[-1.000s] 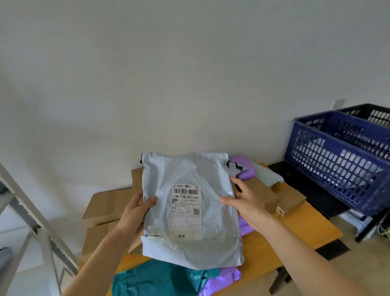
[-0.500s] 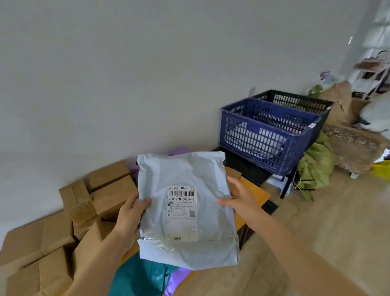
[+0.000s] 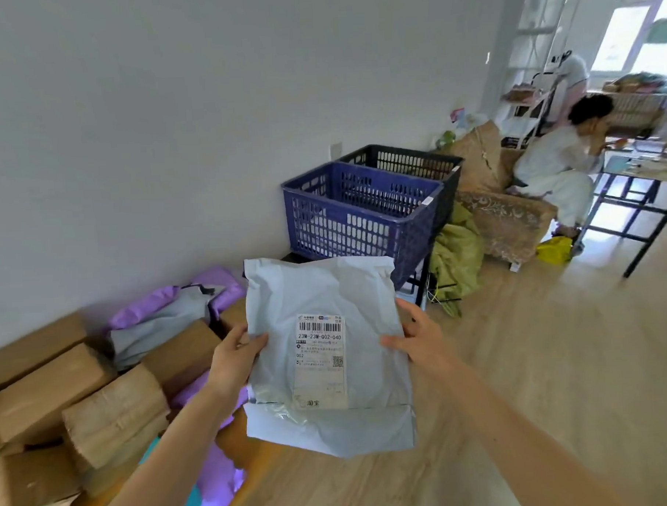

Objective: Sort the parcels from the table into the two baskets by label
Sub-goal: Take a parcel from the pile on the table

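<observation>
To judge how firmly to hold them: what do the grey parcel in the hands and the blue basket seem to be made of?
Grey parcel: apparently thin plastic film, slightly glossy; it creases softly and its folded flap shines. Blue basket: probably rigid moulded plastic, matte; its walls form a regular grid of slots.

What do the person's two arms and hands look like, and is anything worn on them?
Both forearms are bare up to the picture's edge: no sleeves show. The left hand and the right hand carry no visible gloves, watch, bracelet or ring. Some fingers are hidden behind the grey parcel, so rings there cannot be excluded.
</observation>
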### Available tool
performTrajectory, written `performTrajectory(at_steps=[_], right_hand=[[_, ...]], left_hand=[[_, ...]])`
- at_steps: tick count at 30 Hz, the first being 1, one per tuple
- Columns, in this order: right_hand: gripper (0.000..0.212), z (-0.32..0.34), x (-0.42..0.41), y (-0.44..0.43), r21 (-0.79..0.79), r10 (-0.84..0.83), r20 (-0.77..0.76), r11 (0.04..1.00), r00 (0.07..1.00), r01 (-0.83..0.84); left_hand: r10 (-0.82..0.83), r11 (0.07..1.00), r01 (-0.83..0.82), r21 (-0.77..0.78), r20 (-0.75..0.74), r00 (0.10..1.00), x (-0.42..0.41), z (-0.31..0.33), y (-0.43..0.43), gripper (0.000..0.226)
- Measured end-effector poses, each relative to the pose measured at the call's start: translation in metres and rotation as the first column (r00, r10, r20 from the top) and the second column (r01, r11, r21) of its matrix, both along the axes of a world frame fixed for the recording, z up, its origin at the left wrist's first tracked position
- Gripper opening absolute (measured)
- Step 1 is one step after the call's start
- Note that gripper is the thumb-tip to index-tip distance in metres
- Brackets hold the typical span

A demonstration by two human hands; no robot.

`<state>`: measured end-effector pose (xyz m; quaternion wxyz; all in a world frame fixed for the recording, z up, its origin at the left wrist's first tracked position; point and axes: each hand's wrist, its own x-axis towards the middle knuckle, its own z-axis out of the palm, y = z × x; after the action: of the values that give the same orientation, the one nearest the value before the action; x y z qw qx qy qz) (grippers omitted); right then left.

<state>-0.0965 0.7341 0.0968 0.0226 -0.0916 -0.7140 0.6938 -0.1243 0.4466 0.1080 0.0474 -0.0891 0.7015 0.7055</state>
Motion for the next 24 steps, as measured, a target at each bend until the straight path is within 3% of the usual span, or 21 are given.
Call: performTrajectory(at_steps=[3,15,24], right_hand=[[0.065,0.002,-0.012,0.052,-0.008,-0.005,-0.025,1.000,1.000,0.005],[0.075,0.021,-0.080,0.246,-0.030,-0.005,0.013,1.000,1.000,0.005],[0.076,0.022,-0.166,0.336,-0.075,-0.037,-0.029,0.997,0.999,0.035]], left_hand=[[-0.011,1.000,0.011,-0.011,-0.014,1.000,-0.016,0.004,0.055,0.017],[-0.021,1.000,0.021,-0.013,-0.005,1.000,-0.080,0.025,0.248,0.014],[-0.024,1.000,0.024,-0.020,0.007,1.000,-0.176,0.037,0.341,0.013]])
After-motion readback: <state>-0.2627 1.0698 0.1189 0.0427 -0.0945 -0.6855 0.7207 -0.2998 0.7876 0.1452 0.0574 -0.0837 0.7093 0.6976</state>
